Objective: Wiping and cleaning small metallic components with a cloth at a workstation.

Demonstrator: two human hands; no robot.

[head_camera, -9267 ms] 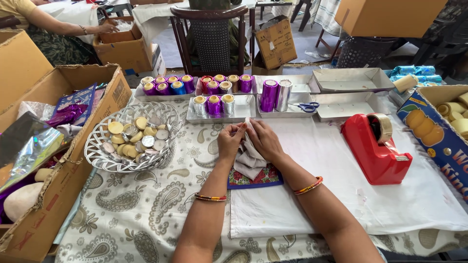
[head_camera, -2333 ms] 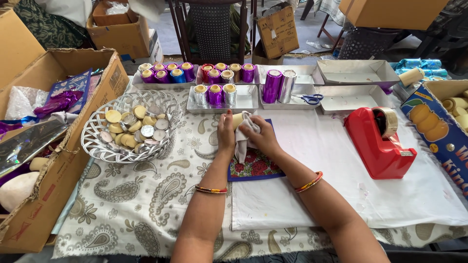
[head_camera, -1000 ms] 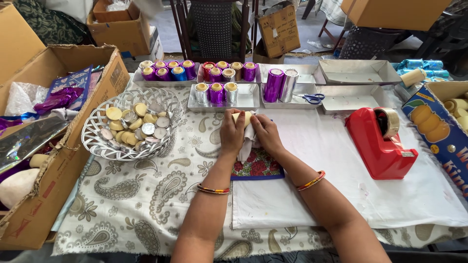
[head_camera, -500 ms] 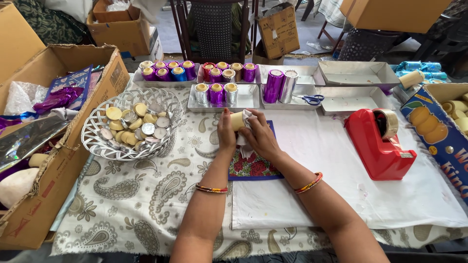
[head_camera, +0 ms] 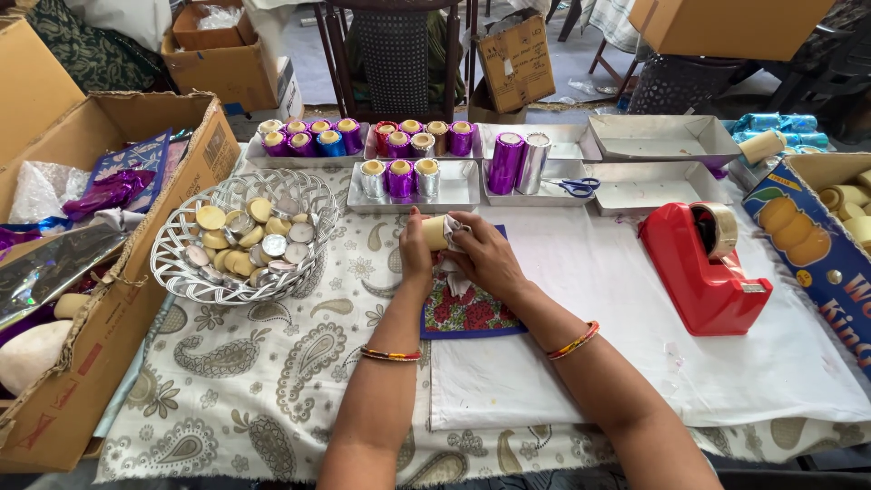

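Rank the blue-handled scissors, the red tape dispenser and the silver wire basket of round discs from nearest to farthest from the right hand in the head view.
1. Blue-handled scissors: on a steel tray just beyond and right of the right hand.
2. Red tape dispenser: farther right, on the white sheet.
3. Silver wire basket of round discs: far across on the left, past the left hand.

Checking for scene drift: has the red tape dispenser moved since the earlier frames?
No. The red tape dispenser sits in the same spot on the white sheet, just below the empty metal tray.
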